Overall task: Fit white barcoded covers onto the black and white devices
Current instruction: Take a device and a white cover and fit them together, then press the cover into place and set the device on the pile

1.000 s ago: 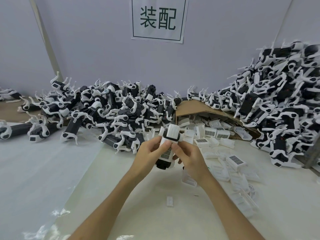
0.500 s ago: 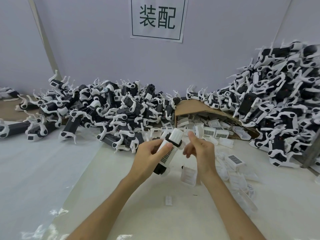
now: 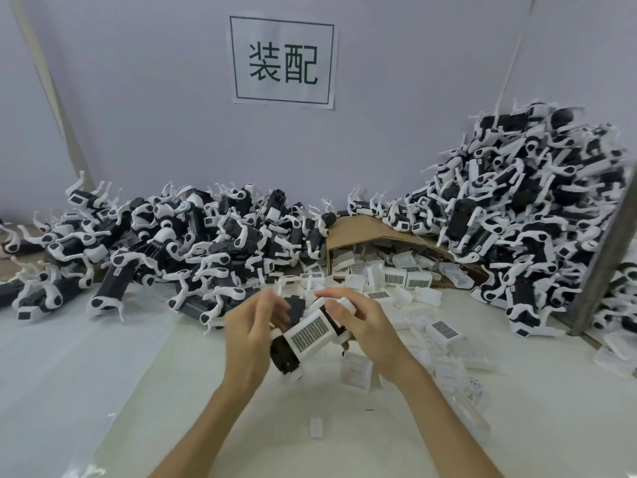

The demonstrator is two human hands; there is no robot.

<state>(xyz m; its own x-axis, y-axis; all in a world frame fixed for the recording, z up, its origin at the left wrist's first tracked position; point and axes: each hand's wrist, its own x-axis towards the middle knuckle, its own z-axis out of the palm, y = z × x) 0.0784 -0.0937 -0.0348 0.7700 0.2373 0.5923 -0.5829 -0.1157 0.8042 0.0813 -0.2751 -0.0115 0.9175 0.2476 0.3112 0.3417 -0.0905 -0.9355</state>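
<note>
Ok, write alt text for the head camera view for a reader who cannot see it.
A left hand and right hand hold a black and white device above a white table, its barcoded white cover facing up. Behind, loose covers lie by cardboard between a heap of devices and a taller heap, under a wall sign.

Black-and-white device [image 3: 283,355] held tilted, with its white barcoded cover [image 3: 310,334] (label upward) seated on it.

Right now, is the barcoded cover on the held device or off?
On: the barcoded cover sits on the device held by the left hand and right hand. Latched: cannot tell.
</note>
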